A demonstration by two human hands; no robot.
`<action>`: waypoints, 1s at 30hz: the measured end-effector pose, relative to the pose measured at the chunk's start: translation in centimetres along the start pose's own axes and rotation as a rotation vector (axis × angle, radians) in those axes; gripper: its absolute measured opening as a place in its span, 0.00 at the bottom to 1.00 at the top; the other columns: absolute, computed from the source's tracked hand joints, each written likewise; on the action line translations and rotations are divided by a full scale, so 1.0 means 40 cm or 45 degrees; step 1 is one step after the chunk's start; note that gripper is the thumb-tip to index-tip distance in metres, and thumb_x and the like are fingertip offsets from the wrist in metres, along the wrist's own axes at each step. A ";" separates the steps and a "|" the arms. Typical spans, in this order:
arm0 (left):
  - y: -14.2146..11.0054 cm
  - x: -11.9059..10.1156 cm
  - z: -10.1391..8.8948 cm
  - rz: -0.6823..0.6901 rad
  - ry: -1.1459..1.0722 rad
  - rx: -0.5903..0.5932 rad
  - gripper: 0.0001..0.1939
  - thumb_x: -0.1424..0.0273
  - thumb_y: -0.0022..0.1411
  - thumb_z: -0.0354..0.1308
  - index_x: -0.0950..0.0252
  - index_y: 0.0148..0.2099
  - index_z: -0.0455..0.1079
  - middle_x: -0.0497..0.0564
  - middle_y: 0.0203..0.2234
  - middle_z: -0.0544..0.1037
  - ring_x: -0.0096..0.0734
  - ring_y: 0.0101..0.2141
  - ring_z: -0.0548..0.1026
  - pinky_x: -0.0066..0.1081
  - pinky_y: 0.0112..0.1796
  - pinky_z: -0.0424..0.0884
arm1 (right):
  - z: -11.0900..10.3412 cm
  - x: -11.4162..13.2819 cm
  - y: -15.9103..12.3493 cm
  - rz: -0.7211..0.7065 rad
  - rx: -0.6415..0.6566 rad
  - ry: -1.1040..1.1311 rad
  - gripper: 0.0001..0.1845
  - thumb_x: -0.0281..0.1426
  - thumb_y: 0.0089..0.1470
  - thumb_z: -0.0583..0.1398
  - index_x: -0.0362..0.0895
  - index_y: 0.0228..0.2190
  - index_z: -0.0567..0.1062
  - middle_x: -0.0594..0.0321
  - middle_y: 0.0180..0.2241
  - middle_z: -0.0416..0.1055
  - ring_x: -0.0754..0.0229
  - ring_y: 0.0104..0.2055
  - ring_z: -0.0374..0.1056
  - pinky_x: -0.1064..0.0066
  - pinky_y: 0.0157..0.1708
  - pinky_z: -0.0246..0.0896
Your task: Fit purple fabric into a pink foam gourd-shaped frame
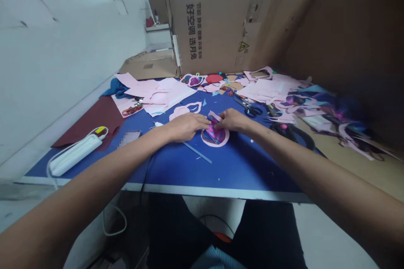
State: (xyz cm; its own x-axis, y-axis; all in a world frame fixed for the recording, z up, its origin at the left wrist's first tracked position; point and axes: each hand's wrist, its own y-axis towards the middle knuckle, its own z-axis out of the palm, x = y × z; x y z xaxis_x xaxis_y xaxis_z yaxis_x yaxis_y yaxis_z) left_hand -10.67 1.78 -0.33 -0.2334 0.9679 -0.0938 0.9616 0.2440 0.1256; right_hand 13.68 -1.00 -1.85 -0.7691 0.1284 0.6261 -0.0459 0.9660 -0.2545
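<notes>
The left fingers (202,121) and right fingers (220,117) pinch a printed paper cutout (214,133) lying on a pink paper ring (215,145) on the blue surface (240,168).

Even, moderate indoor light, source out of view. Brightest on the white wall (63,59) at left; dimmest on the cardboard (356,38) at right, sinking into deep shadow toward the corner. Fair sharpness on the paper cutout (215,138) between the left hand (186,127) and right hand (230,119), with soft, faint shadow beneath. Wide-angle bowing along the table edge (189,190); marked stretching of both forearms (347,201) toward the frame edges. Blocky pixelation over one small patch (129,138).
</notes>
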 end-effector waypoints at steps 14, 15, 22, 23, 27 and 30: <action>0.010 -0.034 0.046 0.038 0.031 0.067 0.30 0.88 0.65 0.54 0.63 0.62 0.81 0.59 0.64 0.81 0.44 0.65 0.78 0.43 0.65 0.75 | -0.003 0.010 -0.002 0.025 0.007 -0.068 0.09 0.32 0.50 0.73 0.39 0.32 0.86 0.65 0.24 0.74 0.61 0.29 0.68 0.72 0.28 0.57; 0.009 -0.034 0.047 0.036 0.031 0.071 0.30 0.88 0.65 0.54 0.63 0.62 0.81 0.60 0.64 0.81 0.44 0.65 0.78 0.43 0.65 0.75 | -0.004 0.011 -0.002 0.025 0.011 -0.071 0.09 0.32 0.50 0.72 0.39 0.32 0.86 0.65 0.25 0.75 0.61 0.30 0.69 0.72 0.28 0.57; 0.012 -0.034 0.044 0.040 -0.003 0.098 0.31 0.88 0.64 0.53 0.63 0.62 0.81 0.59 0.63 0.82 0.44 0.65 0.78 0.43 0.66 0.74 | -0.005 0.016 0.000 0.040 0.009 -0.082 0.07 0.31 0.49 0.73 0.40 0.31 0.85 0.67 0.23 0.73 0.62 0.28 0.68 0.72 0.26 0.56; 0.014 -0.034 0.043 0.043 -0.008 0.108 0.30 0.88 0.64 0.53 0.63 0.62 0.82 0.60 0.62 0.82 0.44 0.65 0.78 0.43 0.66 0.73 | -0.005 0.016 0.000 0.044 0.009 -0.076 0.07 0.30 0.49 0.73 0.40 0.30 0.84 0.67 0.23 0.73 0.62 0.27 0.68 0.72 0.26 0.56; 0.021 -0.033 0.041 0.056 -0.026 0.130 0.29 0.88 0.64 0.53 0.64 0.60 0.83 0.61 0.60 0.84 0.45 0.63 0.79 0.42 0.64 0.74 | -0.004 0.016 -0.005 0.059 0.028 -0.048 0.07 0.31 0.50 0.73 0.40 0.29 0.83 0.68 0.20 0.71 0.63 0.25 0.66 0.73 0.24 0.56; 0.021 -0.035 0.045 0.025 -0.004 0.131 0.29 0.87 0.64 0.54 0.61 0.59 0.83 0.57 0.59 0.85 0.42 0.62 0.80 0.39 0.62 0.75 | -0.004 0.007 -0.003 0.073 -0.003 -0.047 0.07 0.32 0.51 0.73 0.41 0.29 0.83 0.68 0.20 0.71 0.63 0.24 0.66 0.73 0.23 0.57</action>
State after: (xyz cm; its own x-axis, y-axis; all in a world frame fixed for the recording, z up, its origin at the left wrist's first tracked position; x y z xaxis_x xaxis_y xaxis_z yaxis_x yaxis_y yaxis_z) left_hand -9.29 0.53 -1.87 -0.2137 0.9722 -0.0955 0.9758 0.2170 0.0255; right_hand 13.57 -1.06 -1.54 -0.7936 0.1750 0.5828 0.0002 0.9578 -0.2875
